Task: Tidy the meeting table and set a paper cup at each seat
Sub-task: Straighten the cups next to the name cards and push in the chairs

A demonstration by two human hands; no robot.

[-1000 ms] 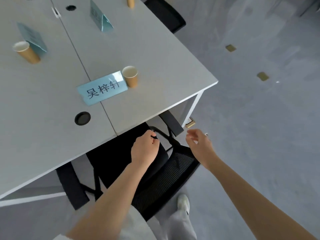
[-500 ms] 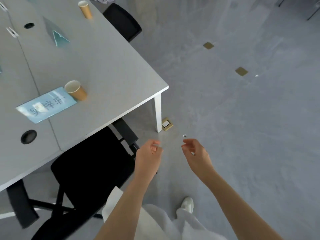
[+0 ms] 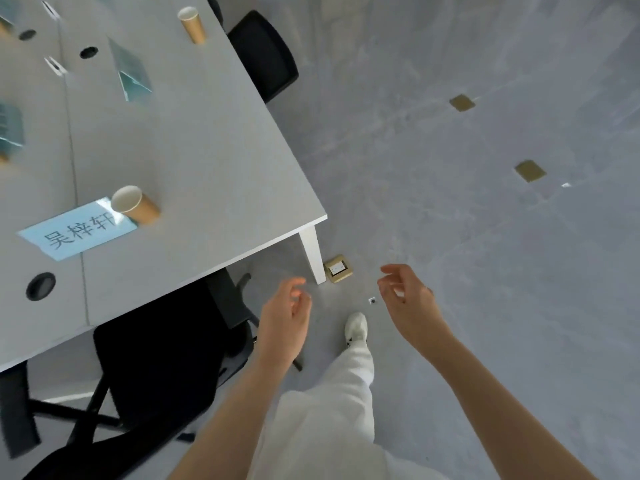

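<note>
Beside the corner of the white meeting table (image 3: 214,161), two bare hands hang in the air over the grey floor (image 3: 485,271). The left hand (image 3: 284,318) has its fingers loosely curled and a little apart, and it holds nothing and touches nothing. The right hand (image 3: 407,301) is the same, with the thumb and fingers bent softly and apart around no thing. One brown paper cup (image 3: 135,205) stands on the table, just beside a blue name card (image 3: 78,230) near the table edge. Another paper cup (image 3: 192,24) stands far back by the other side. A black chair (image 3: 156,372) is pushed partly under the table, near the left hand. A white shoe (image 3: 356,328) steps on the floor between the two hands.
</note>
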